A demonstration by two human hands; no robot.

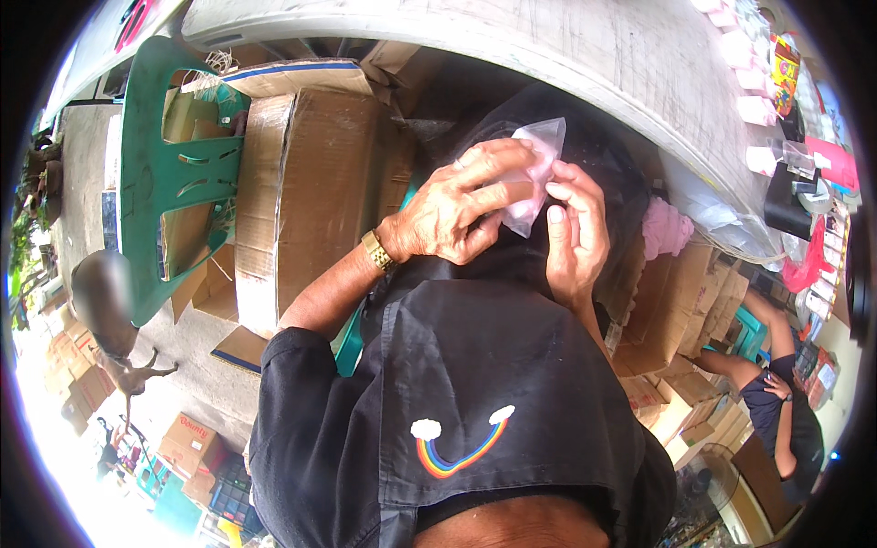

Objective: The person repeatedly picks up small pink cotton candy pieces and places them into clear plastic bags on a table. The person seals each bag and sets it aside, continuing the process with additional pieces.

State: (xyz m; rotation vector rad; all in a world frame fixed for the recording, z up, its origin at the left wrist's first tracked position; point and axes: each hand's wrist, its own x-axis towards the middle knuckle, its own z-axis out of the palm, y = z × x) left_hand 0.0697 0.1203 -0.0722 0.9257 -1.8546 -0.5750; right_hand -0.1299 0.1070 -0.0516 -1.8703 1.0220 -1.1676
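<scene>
Leaning slightly, a clear plastic bag (pixel 543 172) with pink contents was held above the lap, just right of the upper centre of the frame. Its long axis ran nearly upright in the picture, the broad upper end toward the grey-white desk (pixel 512 32) and a little to the right, the lower corner pointing down and slightly left. The left hand (pixel 457 201) reached in from the left, its fingers spread and clamped on the bag's face. The right hand (pixel 577 233) stood opposite, fingertips touching the right edge, thumb apart from the forefinger; whether these fingers gripped, one could not tell. A gold-coloured wristwatch (pixel 376 252) circled the left wrist. Below spread a black apron (pixel 512 356) with a rainbow motif; a brown cardboard box (pixel 329 201) and a green plastic chair (pixel 142 173) filled the upper left.
</scene>
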